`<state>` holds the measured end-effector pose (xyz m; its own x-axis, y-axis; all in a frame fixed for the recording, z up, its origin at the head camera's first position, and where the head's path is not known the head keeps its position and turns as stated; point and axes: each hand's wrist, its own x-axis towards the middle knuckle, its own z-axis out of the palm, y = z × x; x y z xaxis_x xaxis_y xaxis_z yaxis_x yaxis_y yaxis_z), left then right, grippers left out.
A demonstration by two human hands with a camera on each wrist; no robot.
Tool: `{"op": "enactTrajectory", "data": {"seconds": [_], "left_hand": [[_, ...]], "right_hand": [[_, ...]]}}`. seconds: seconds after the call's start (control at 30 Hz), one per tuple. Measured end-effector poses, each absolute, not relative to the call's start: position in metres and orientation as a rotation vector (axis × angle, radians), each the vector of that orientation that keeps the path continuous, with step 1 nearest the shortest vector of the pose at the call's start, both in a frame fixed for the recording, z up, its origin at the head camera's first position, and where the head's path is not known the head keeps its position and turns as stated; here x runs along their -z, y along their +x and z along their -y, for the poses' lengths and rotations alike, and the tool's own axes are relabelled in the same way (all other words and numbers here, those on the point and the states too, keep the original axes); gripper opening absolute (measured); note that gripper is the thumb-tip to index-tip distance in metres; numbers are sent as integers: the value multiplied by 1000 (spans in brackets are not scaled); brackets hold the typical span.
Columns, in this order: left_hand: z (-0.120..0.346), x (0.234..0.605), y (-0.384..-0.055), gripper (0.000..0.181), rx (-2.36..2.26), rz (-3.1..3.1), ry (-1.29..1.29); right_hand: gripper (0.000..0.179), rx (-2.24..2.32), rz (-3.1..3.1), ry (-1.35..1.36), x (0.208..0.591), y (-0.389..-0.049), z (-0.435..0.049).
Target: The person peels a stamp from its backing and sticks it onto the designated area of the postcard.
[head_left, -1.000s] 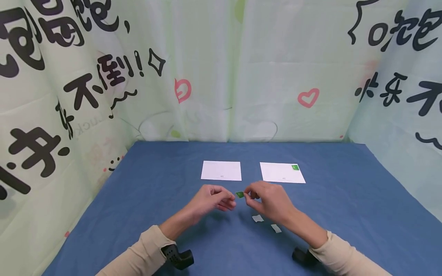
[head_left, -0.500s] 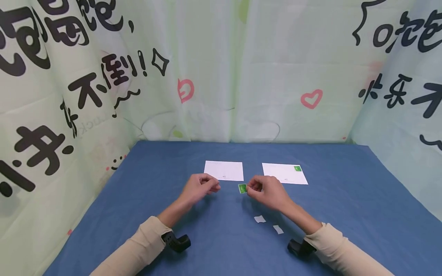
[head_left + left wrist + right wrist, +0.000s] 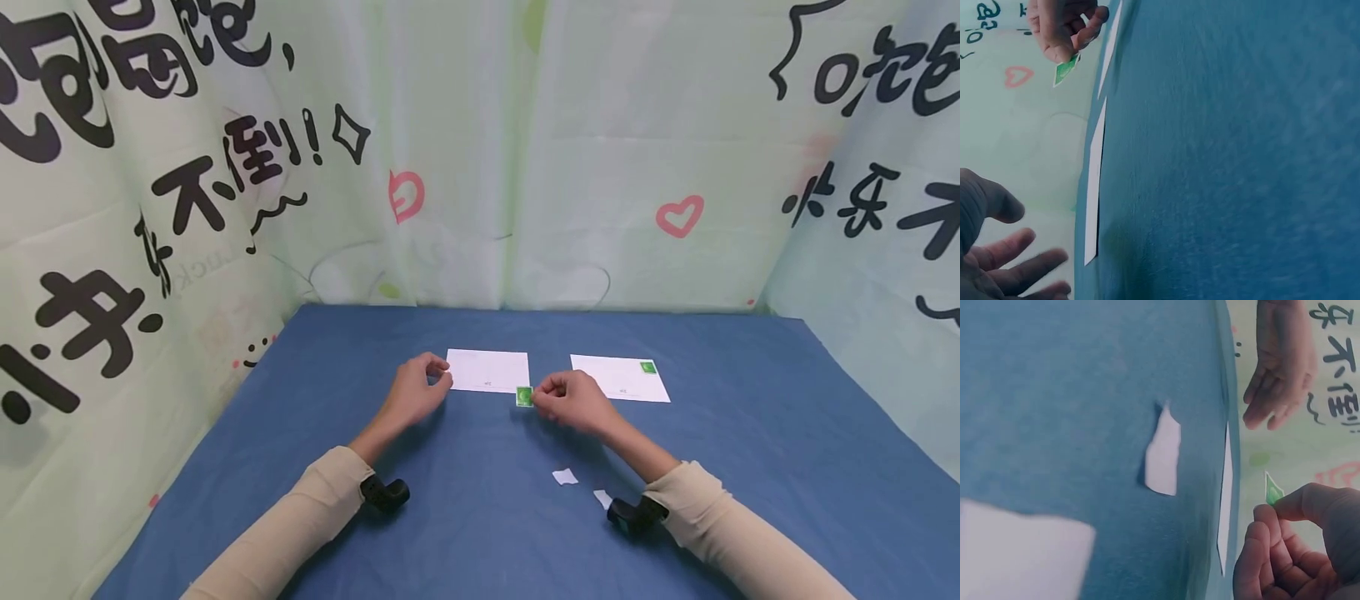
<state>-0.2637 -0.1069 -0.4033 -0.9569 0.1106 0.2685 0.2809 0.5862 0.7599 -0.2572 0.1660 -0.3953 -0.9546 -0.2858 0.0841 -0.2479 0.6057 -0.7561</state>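
Note:
My right hand [image 3: 574, 400] pinches a small green postage stamp [image 3: 524, 397] between thumb and forefinger, above the lower right corner of the left white envelope [image 3: 486, 368]. In the right wrist view, the stamp [image 3: 1273, 489] sticks out past the fingertips at a slant. My left hand [image 3: 416, 387] hovers at that envelope's left edge. The left wrist view shows its thumb and fingers [image 3: 1029, 269] spread apart with nothing between them; whether they touch the envelope I cannot tell. The right white envelope [image 3: 611, 379] bears another green stamp [image 3: 648, 367] at its upper right corner.
Two small white paper scraps [image 3: 565, 477] lie on the blue tablecloth [image 3: 480, 517] near my right forearm, one partly covered by the black wrist camera [image 3: 637, 515]. Printed pale curtains [image 3: 450, 250] close off the back and both sides.
Both hands have moved forward, the left one also leftward, away from the stamp to the envelope's left edge. The stamp has gone with my right hand to the envelope's lower right corner.

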Motion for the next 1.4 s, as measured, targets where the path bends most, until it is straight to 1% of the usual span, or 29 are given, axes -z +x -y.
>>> {"op": "enactTrajectory", "data": {"seconds": [0.27,0.47,0.6,0.73,1.17,1.4], "left_hand": [[110,407,-274,38,1091,2741,-348],[114,410,-283,41,993,2822,-335],[117,410,-291,43,946,2874,-294],[116,408,-298,47,948,2952,-190],[105,412,-310,52,888,3007,-110],[99,410,-311,55,805,3073,-151]], "right_hand": [[19,1330,-2690,-313,396,-273,-159],[21,1350,-2646,-244,394,-282,-152],[21,1364,-2636,-192,394,-289,-151],[20,1368,-2628,-152,396,-296,-151],[19,1356,-2631,-143,405,-312,-150],[20,1361,-2645,-106,403,-319,-154]]}}
